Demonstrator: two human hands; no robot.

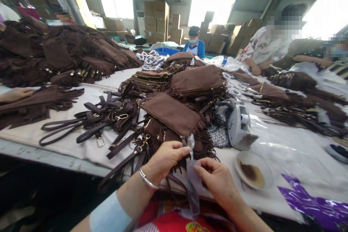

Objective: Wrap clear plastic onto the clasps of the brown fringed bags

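My left hand (166, 157), with a silver bangle on its wrist, pinches the upper part of a translucent plastic strip (193, 183) by the zip end of a brown fringed pouch (171, 112). Just below, the thumb and fingers of my right hand (216, 177) are closed on the edge of the same strip, which hangs down over my lap. The pouch lies on top of another brown pouch. Whether my left fingers also grip the zip pull is hidden. Dark brown wrist straps (119, 116) with gold clasps are heaped to the left of the pouch.
Stacked brown pouches (198, 79) stand behind, and a large pile (54, 50) fills the left. Right of my hands are a white tape dispenser (240, 127), a dish (252, 170) with brown contents and purple plastic (312, 199). A co-worker's hand (16, 95) touches fringed material at left; others work across the table.
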